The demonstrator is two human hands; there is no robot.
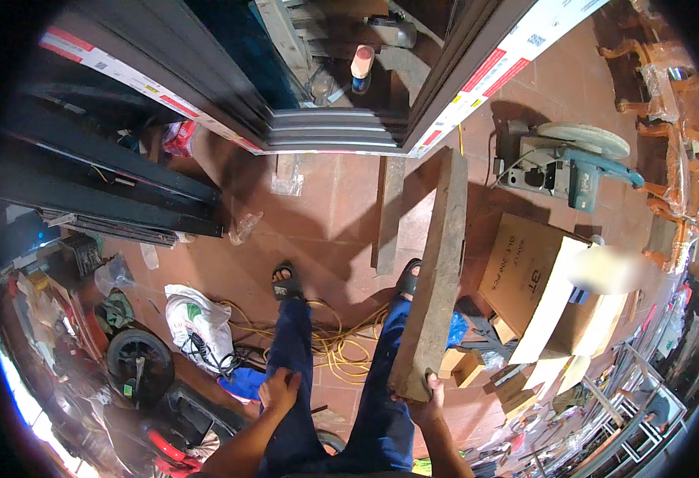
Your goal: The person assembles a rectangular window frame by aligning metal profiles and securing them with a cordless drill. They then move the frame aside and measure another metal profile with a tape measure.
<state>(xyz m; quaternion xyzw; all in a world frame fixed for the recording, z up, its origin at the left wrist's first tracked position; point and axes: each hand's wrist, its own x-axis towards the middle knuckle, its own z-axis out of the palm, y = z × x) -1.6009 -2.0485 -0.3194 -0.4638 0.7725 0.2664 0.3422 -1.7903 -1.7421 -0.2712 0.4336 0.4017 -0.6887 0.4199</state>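
A long, thick wooden beam (437, 263) slants away from me on my right side, over my right leg. My right hand (427, 398) grips its near end, with the thumb on the end face and the other fingers underneath, mostly hidden. The beam's far end lies close to the lower right corner of a dark window or door frame (337, 135); whether they touch I cannot tell. My left hand (279, 390) is curled closed in front of my left thigh, with nothing visible in it. A second, narrower wooden piece (388, 215) lies on the floor, left of the beam.
A cut-off saw (577, 163) stands at the far right, near an opened cardboard box (525, 275). Yellow cable (337, 350) lies tangled around my feet. To the left are a white sack (194, 323), a black wheel (139, 366) and stacked dark profiles (118, 191).
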